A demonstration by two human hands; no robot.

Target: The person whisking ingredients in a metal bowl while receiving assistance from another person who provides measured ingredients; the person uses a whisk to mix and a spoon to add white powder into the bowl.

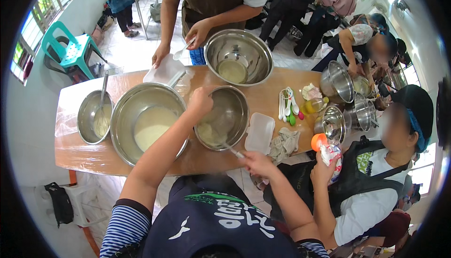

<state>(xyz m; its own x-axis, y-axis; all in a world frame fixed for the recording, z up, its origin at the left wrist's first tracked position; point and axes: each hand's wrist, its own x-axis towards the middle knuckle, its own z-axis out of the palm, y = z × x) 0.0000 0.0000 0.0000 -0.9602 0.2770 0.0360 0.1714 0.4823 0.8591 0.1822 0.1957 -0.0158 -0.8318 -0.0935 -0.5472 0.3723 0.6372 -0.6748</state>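
My left hand [201, 102] is closed on the rim of a steel mixing bowl [238, 104] near the table's middle. From the right, my right hand [260, 165] grips the pale handle of a whisk [233, 151] that slants down into this bowl. The whisk's head is blurred in a pale, wet mixture [209, 135] at the bowl's near left side. Just left stands a larger steel bowl [123, 131] of smooth cream-coloured batter [152, 125], partly covered by my left forearm. A white plastic container [260, 132] lies right of the bowl I hold.
Far left, a small bowl [84, 121] holds another whisk [103, 99]. Across the table, a person holds a white spoon [180, 54] beside a large bowl [244, 42]. Measuring spoons [287, 105], an oil bottle [315, 105] and a cloth [284, 144] lie right. A co-worker there holds an orange-topped pack [331, 158].
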